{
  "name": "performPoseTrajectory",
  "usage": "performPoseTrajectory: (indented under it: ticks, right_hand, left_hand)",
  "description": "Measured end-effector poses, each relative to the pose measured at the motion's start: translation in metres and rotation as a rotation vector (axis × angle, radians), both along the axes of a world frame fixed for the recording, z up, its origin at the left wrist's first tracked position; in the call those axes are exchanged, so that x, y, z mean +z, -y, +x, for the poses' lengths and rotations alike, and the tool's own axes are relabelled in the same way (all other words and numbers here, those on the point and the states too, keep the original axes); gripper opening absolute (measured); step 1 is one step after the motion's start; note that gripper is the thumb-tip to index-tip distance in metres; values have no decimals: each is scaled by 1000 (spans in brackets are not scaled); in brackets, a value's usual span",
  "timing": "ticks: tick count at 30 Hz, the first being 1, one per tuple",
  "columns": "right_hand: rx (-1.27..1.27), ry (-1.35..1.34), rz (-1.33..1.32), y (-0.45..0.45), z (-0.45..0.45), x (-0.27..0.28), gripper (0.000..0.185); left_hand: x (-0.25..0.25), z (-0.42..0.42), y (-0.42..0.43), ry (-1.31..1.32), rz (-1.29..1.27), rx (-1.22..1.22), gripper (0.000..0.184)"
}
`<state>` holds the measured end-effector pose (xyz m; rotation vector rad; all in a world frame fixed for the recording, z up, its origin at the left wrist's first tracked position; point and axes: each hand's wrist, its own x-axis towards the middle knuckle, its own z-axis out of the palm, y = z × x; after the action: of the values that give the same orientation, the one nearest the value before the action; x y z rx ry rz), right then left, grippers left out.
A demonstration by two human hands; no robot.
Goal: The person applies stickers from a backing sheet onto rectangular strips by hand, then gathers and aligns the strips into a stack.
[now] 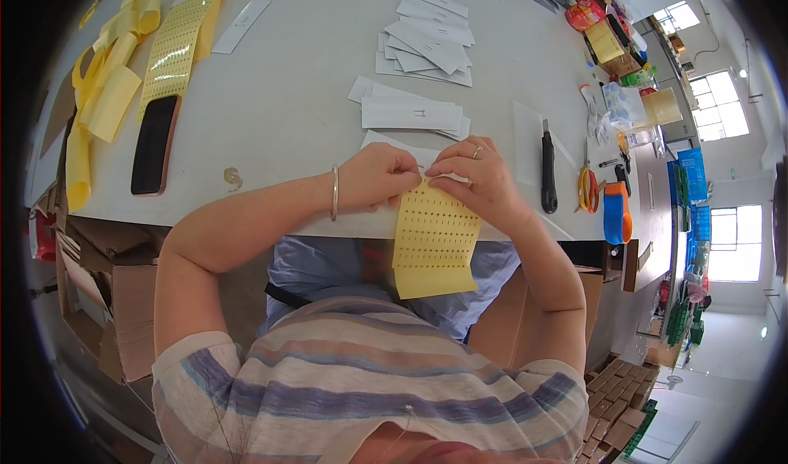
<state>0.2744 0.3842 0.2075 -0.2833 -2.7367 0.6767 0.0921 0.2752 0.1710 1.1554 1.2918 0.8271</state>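
Yellow across the sheet, patterned with rows of small dark marks. White on the paper slips, pale grey on the table. Black on the knife and phone. Cream with purple-blue and tan stripes on the shirt.

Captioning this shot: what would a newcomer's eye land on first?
Likely the dark-marked yellow sheet hanging over the near edge of the table, left hand and right hand at its top. Next, the white cards piled beyond the hands, and the black phone toward the left.
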Motion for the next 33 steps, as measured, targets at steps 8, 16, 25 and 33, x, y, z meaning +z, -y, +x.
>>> performPoseTrajectory:
  ticks: [8,16,25,33]
  right_hand:
    - [70,-109,379,3,-12,3,8]
    - [-74,-25,137,-53,-64,-19,10]
    - [-71,111,208,-51,-57,-14,40]
    - [-18,243,34,-24,-16,1,32]
  left_hand:
    - [-7,-1,-3,154,-25,46,21]
    - [-4,-2,-3,92,-17,14,27]
    - [-4,-1,-1,16,49,-40,29]
    - [-9,0,0,68,32,-77,22]
